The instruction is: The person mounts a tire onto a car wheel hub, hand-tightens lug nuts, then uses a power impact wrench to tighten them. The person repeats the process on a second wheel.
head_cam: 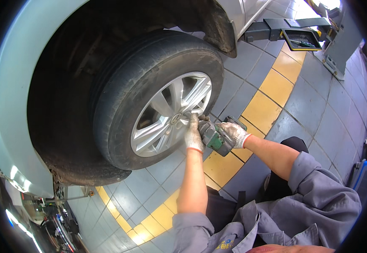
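Note:
A car wheel with a black tire and a silver multi-spoke alloy rim hangs in the wheel arch. My right hand, in a dirty white knit glove, grips the handle of a green and black cordless impact wrench. The tool's nose points at the lug area beside the center cap. My left hand, gloved the same way, lies along the front of the tool, with its fingers at the socket close to the hub. Whether the socket sits on a lug fastener is hidden by the fingers.
The light-colored fender curves around the wheel at left. At upper right a lift arm reaches from a lift post, with a small tray holding tools. A blue-edged case stands at far right. Gray and yellow tiles cover the floor.

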